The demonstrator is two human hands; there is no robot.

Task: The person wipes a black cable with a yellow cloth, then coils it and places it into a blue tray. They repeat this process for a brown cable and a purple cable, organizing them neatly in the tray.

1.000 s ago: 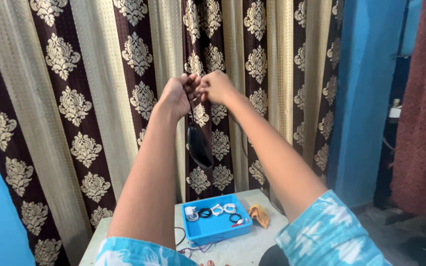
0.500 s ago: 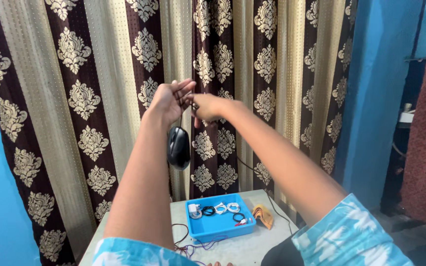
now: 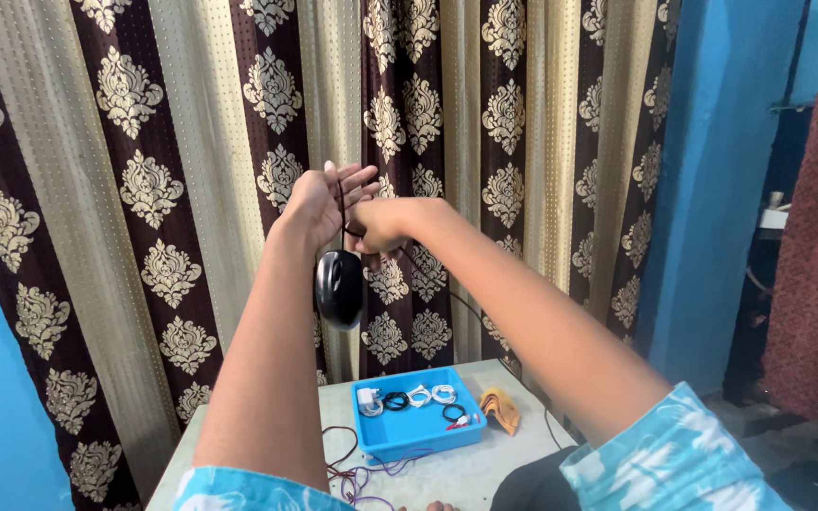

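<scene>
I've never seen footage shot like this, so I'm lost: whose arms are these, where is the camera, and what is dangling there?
The camera sits on a person's head, so the two bare arms reaching forward are that person's own. The left hand is raised with fingers spread, and a black cable runs across it. A black computer mouse hangs from that cable just below. The right hand pinches the cable beside the left palm. Below stands a small table with a blue tray holding coiled white and black cables. Thin loose wires lie left of the tray, and an orange bundle lies to its right. Patterned curtains hang behind.
</scene>
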